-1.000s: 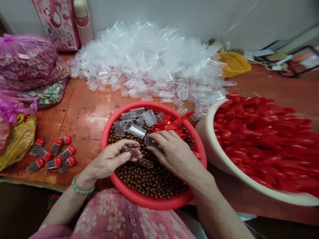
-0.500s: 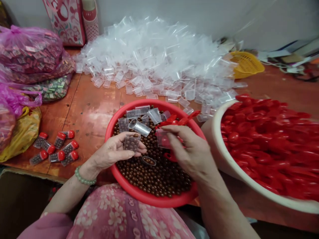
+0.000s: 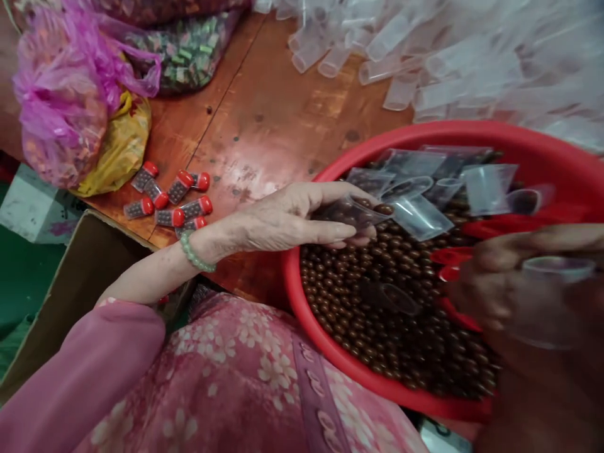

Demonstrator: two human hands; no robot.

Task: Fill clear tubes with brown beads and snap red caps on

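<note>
Over the left rim of a red basin (image 3: 302, 302), my left hand (image 3: 302, 220) is closed round a clear container (image 3: 352, 214) with brown balls in it and at its mouth. My right hand (image 3: 500, 277), blurred, is over the basin's right part. A clear empty container (image 3: 557, 296) is in its grasp. Brown balls (image 3: 349, 308) lie in the basin, with several clear containers (image 3: 419, 214) on top at the back. Red plastic pieces (image 3: 453, 255) show beside my right hand, partly hidden by it.
Several filled containers with red caps (image 3: 179, 187) lie on the wooden table (image 3: 278, 100) at left. Beyond them are a pink bag (image 3: 61, 107) and a yellow bag (image 3: 116, 148). Clear containers (image 3: 391, 38) are heaped at the back. A cardboard box (image 3: 85, 270) stands below left.
The view has swung left and come closer, so the basin appears further right. The white tub of red pieces has left the view. Both hands still hold their containers.
</note>
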